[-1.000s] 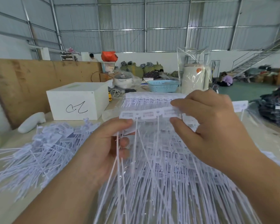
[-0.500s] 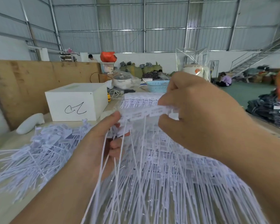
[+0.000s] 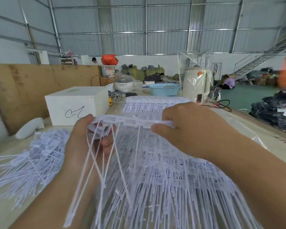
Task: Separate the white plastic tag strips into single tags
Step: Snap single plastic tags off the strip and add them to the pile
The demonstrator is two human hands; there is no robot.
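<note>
— Head view: left hand (image 3: 82, 142) at eight o'clock, right hand (image 3: 193, 129) at three. Holding what?
— One white tag strip (image 3: 130, 121), stretched level between them just above centre. Left end pinched under the left thumb, with a few loose tags (image 3: 96, 162) gathered in the curled fingers below, tails dangling toward six o'clock.
— And the right end?
— Clamped between right thumb (image 3: 162, 129) underneath and fingers curled over the top edge. Tails of the strip hanging down between both hands.
— Anything beneath?
— Heap of uncut strips (image 3: 172, 187) spread from centre down to five o'clock, more stacked at twelve. Pile of single tags (image 3: 28, 164) on the table (image 3: 5, 210) at nine o'clock, well apart from the fingers.
— Further back?
— White box (image 3: 76, 104) at ten o'clock, blue basket (image 3: 163, 90) at twelve, kettle in clear plastic (image 3: 196, 83) at one.
</note>
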